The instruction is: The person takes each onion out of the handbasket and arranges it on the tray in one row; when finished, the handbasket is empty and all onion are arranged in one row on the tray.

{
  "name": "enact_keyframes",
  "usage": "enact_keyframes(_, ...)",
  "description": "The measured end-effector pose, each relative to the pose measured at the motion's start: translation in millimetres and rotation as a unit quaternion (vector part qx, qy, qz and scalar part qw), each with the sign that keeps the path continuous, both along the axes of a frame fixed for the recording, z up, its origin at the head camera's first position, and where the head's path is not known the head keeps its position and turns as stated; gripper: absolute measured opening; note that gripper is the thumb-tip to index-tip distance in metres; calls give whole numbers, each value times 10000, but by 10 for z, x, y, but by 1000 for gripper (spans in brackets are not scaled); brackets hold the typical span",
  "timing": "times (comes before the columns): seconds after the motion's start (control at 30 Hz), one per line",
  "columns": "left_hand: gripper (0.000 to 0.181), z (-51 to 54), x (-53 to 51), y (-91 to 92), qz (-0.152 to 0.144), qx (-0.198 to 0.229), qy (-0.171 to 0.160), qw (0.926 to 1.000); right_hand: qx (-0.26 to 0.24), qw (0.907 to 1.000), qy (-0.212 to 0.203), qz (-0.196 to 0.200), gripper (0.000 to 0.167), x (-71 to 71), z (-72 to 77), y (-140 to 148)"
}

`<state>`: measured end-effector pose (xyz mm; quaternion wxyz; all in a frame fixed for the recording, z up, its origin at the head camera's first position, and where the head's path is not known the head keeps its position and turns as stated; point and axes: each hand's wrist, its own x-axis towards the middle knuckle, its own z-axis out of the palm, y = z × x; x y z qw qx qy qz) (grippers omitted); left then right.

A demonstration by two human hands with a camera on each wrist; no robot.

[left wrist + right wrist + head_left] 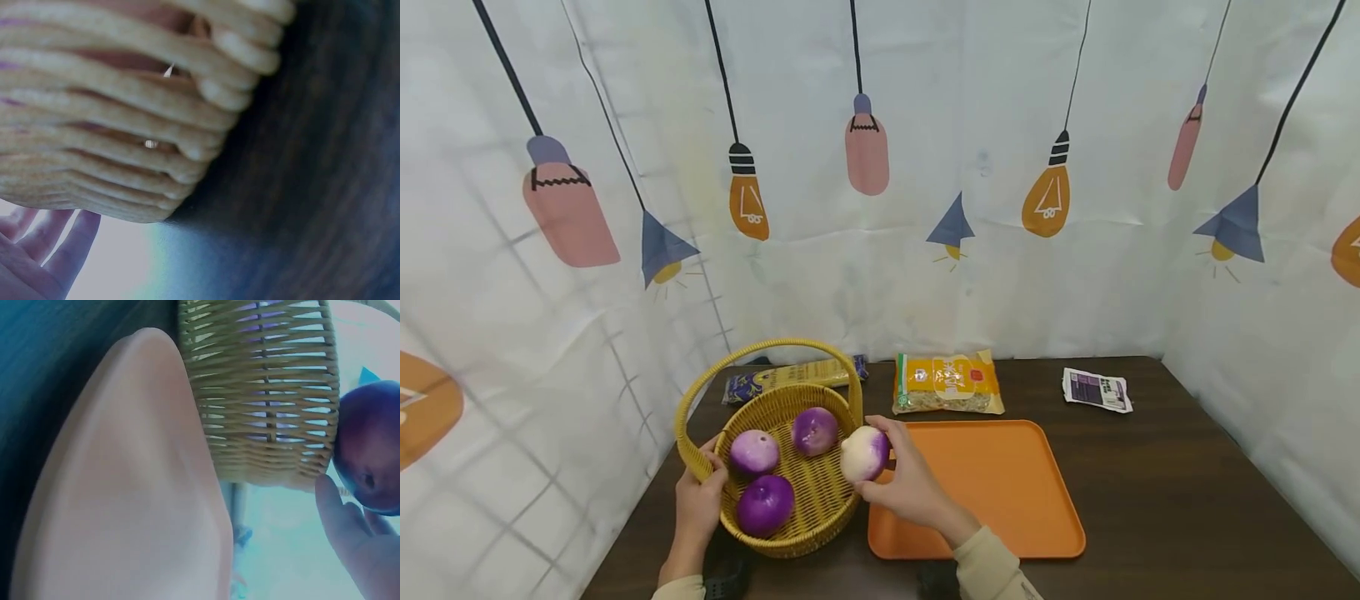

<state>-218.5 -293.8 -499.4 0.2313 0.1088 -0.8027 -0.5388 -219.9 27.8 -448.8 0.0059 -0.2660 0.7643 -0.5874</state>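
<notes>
A yellow woven basket (793, 546) with a tall arched handle stands at the left of the table. Inside it lie three purple turnips: a pale one (755, 452), a mid-purple one (815, 431) and a dark one (765, 506). My left hand (698, 500) grips the basket's left rim near the foot of the handle; in the left wrist view its fingers (74, 250) show beside the weave. My right hand (913, 487) pinches a white-and-purple turnip (863, 454) between thumb and fingers at the basket's right rim. The right wrist view shows this turnip (375, 444) beside the basket wall (269, 394).
An orange tray (992, 492) lies right of the basket, partly under my right forearm. Behind stand a blue-and-yellow packet (790, 379), a yellow-orange bag (947, 383) and, farther right, a small purple-and-white sachet (1097, 390). A patterned curtain (910, 275) borders the dark table.
</notes>
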Motion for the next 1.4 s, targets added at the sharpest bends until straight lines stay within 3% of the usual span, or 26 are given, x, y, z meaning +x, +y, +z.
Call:
enact_keyframes(0.13,19,3,-4,8,-2,-15,21,10000,70,10000,47,6,76,-2,21,58)
enact_keyframes(0.2,17,9,-4,11,-1,-22,51,10000,193,9998,49,10,76,-50,-51,83)
enact_keyframes(0.6,37,2,35,8,89,-76,-114,9999,-12,9995,-204,242,84,-138,-126,254)
enact_keyframes(1.0,41,13,51,3,128,-160,-157,9997,760,9941,-99,-771,81,-289,-244,429)
enact_keyframes(1.4,38,13,38,14,98,-45,-118,9999,867,9935,-600,-430,84,-378,-436,506)
